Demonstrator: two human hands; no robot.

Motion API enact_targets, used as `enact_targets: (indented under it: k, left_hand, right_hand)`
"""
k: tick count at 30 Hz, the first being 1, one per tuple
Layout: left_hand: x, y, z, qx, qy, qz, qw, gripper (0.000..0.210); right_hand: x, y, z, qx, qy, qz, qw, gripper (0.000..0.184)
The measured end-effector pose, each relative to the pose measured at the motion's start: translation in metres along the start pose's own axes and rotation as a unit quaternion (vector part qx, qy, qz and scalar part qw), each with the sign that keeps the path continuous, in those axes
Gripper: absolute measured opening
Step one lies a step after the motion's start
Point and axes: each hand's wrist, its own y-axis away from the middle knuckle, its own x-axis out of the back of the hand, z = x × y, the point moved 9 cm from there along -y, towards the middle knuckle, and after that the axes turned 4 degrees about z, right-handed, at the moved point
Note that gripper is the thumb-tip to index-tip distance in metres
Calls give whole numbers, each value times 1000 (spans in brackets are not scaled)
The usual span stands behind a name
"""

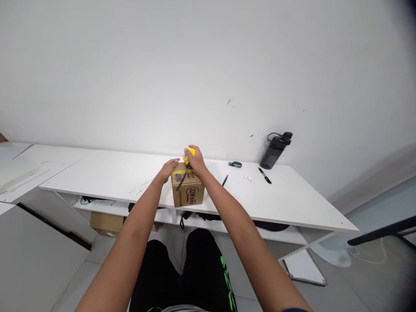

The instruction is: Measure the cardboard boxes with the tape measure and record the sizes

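A small brown cardboard box with dark printing stands at the front edge of the white table. My right hand is closed around a yellow tape measure at the back of the box top. Its black wrist strap hangs over the top and front of the box. A yellow measuring blade lies across the top towards the left edge. There my left hand rests against the box with fingers stretched out. Whether its fingertips touch the blade's end is hard to see.
To the right on the table are a pen, a small dark object, a white ring-like piece, a black marker and a dark bottle. A lower shelf holds another cardboard box. The wall stands close behind.
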Motion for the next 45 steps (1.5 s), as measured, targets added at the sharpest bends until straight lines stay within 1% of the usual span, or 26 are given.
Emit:
enact_targets:
  k: [1, 2, 3, 5, 6, 7, 8, 10, 12, 13, 15, 17, 19, 20, 22, 24, 27, 29, 31, 33, 35, 37, 39, 40, 43, 45]
  left_hand:
    - [1, 2, 3, -5, -14, -10, 1000, 56]
    - [3, 5, 7, -11, -28, -19, 999, 54]
    - [8, 8, 10, -14, -40, -26, 999, 53]
    - [26, 15, 13, -15, -77, -23, 997, 55]
    - [39, 20, 10, -5, -98, -15, 995, 56]
    - [55, 26, 6, 9, -122, 1, 992, 58]
    - [73, 34, -1, 25, -152, 30, 988, 58]
    - [112, 54, -14, 52, -217, 118, 968, 50]
    - [142, 79, -28, 83, -258, 205, 940, 34]
    - [151, 91, -36, 102, -265, 234, 930, 27]
    - [158, 108, -51, 138, -254, 252, 923, 23]
    - [158, 120, -61, 166, -226, 251, 927, 21]
    - [156, 129, -63, 178, -190, 253, 932, 22]
    - [154, 134, -60, 172, -168, 258, 936, 28]
    - [146, 146, -48, 135, -107, 269, 948, 43]
    - [130, 157, -35, 90, -33, 265, 959, 55]
    - [101, 167, -23, 69, 20, 253, 965, 71]
    - [87, 164, -17, 60, 28, 241, 968, 81]
    - [76, 156, -12, 53, 34, 207, 976, 86]
    - [68, 147, -6, 44, 37, 151, 987, 86]
    - [64, 141, -2, 29, 37, 110, 993, 81]
    - [64, 137, -1, 16, 33, 98, 994, 78]
    - [67, 137, -2, 3, 25, 123, 992, 75]
    - [68, 137, -3, -3, 20, 138, 990, 74]
    - [70, 139, -6, -18, 0, 182, 983, 66]
    - [73, 141, -7, -17, -17, 213, 977, 61]
  right_hand:
    - [12, -2, 0, -20, -74, 41, 996, 46]
    - [23, -4, 1, -50, -158, 74, 983, 42]
    - [31, -5, 2, -89, -244, 90, 961, 37]
    - [40, -3, 3, -166, -391, 79, 902, 33]
    - [45, 0, 0, -191, -442, 68, 874, 35]
    - [50, 3, -2, -206, -476, 60, 853, 37]
    - [56, 7, -3, -215, -496, 60, 839, 39]
    - [60, 18, 0, -239, -508, 49, 826, 41]
    - [50, 31, 7, -281, -496, 10, 822, 42]
    - [41, 37, 12, -302, -485, -7, 821, 41]
    - [26, 47, 21, -318, -462, -15, 828, 35]
    - [12, 54, 24, -300, -446, -8, 843, 25]
    - [-3, 60, 22, -271, -444, -16, 854, 18]
    - [-12, 63, 19, -258, -445, -32, 857, 17]
    - [-28, 69, 12, -237, -434, -81, 865, 21]
    - [-45, 73, 4, -207, -398, -142, 882, 30]
    - [-68, 73, -4, -156, -302, -223, 914, 45]
    - [-85, 74, -6, -108, -213, -274, 932, 52]
    - [-100, 75, -8, -38, -131, -310, 941, 56]
    - [-110, 78, -10, 45, -58, -318, 945, 55]
    - [-116, 80, -9, 107, 9, -312, 944, 51]
    - [-117, 81, -7, 133, 64, -299, 943, 48]
    - [-112, 80, -7, 137, 88, -283, 945, 48]
    - [-110, 81, -9, 141, 97, -285, 943, 48]
    - [-102, 88, -23, 178, 133, -335, 915, 43]
    - [-86, 90, -32, 192, 162, -356, 900, 38]
